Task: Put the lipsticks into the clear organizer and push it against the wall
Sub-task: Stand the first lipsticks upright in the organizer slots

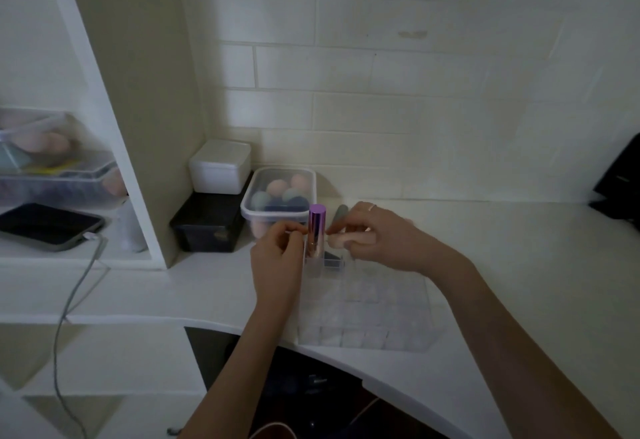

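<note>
Both forearms reach in from the bottom edge over a white counter. Far left, on a shelf: dark phone w/ a grey cable trailing down, and a clear bin above it. Next, in the corner, a white box sits on a black box, w/ a lidded clear tub of makeup sponges just beside them. Left hand has fingertips pinched at the left side of a purple-capped lipstick, which stands upright in a back-left slot of the clear organizer; a dark item lies low in the slot beside it, too dim to ID. Right hand, ring on one finger, pinches toward the same lipstick from the right while curled around a pale pink lipstick; a grey-green lipstick pokes up behind its fingers. Organizer rests near the counter's front edge, well apart from the tiled wall.
</note>
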